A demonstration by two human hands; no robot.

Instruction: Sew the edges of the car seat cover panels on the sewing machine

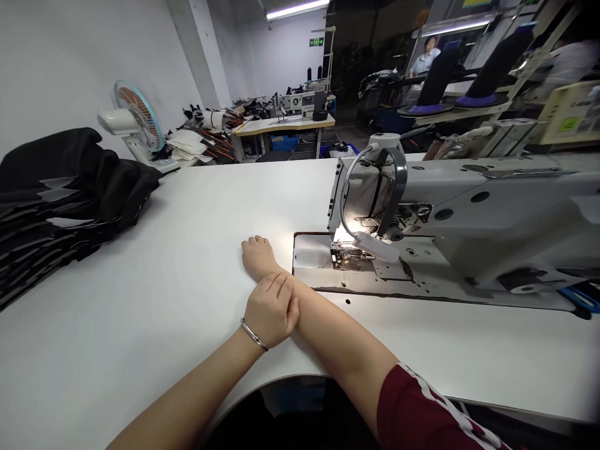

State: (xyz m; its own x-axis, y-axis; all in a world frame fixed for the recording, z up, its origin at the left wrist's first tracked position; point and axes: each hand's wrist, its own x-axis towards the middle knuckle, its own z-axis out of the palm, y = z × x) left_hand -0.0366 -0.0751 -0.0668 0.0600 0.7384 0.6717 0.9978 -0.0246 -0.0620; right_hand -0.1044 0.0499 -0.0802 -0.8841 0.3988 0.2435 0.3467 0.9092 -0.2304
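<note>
Two hands together: my left hand (pixel 270 310) rests over my right wrist, my right hand (pixel 257 258) on the white table (pixel 182 300); how tightly either curls, I can't tell. Sewing machine (pixel 492 215) between two and three o'clock, black fabric stack (pixel 70 178) at ten.

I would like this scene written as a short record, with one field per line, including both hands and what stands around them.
Left hand: curled, laid over the right forearm near the wrist; wears a silver bracelet
Right hand: fingers bent, resting on the white tabletop; wears a ring; palm hidden
Right side: industrial sewing machine with a gooseneck lamp
Left side: stack of black fabric pieces
Background: electric fan, second sewing machine, another person
</note>
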